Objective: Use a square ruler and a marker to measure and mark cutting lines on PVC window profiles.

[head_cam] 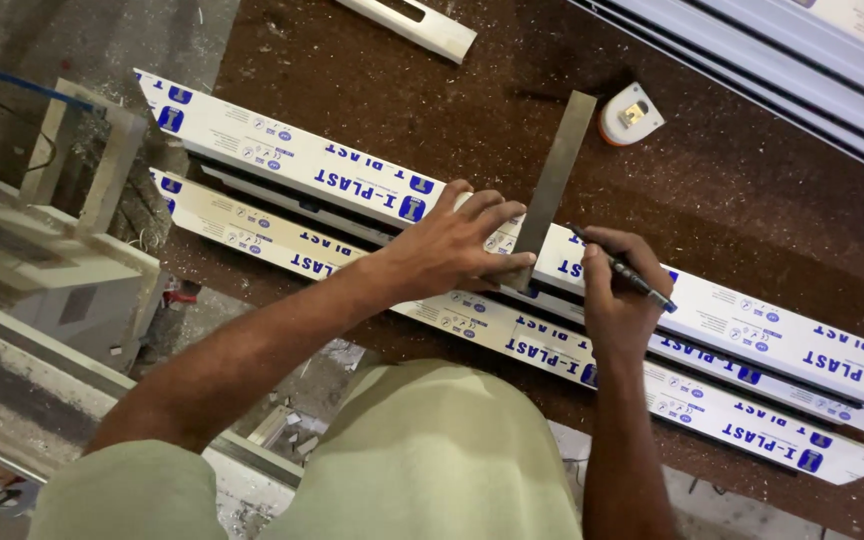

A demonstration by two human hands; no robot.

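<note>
Two long white plastic profiles (282, 165) with blue printing lie side by side across a dark brown workbench (732, 190). A grey metal square (555, 175) rests across the far profile. My left hand (452, 245) lies flat on the profiles, fingers spread, thumb pressed against the square's lower end. My right hand (617, 295) sits just right of the square, gripping a dark pen (624, 270) whose tip points to the right over the far profile.
A white and orange tape measure (630, 118) lies beyond the square. Another short white profile piece (412, 22) sits at the top edge. White window frame sections (802, 70) run along the upper right. A machine and offcuts (52, 270) stand to the left below the bench.
</note>
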